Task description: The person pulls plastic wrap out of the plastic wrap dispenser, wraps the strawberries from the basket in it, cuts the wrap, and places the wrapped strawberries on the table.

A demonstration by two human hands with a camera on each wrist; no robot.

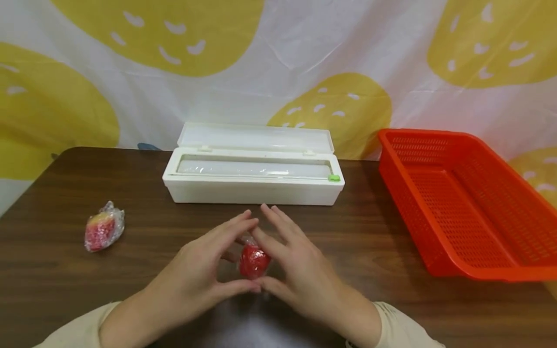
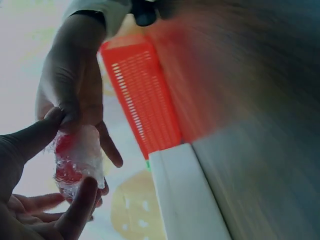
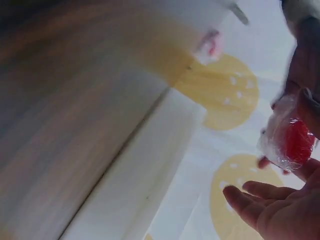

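The left hand (image 1: 196, 268) and right hand (image 1: 304, 266) shared a half-closed grip on the red bundle (image 1: 254, 261) in front of the box (image 1: 254, 192), where light, even pressure from both sides would likely smooth its film (image 3: 273, 137) without tearing.

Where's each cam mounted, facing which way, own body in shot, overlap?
Head: worn on the head, facing forward and down at table, white box and red basket; left hand, right hand, left sleeve, right sleeve show.
Left wrist: worn on left wrist, looking at wrapped red item; both hands and right sleeve show.
Right wrist: worn on right wrist, looking at the same item; both hands and left sleeve show.
Shared: wrist views both catch item and white box.
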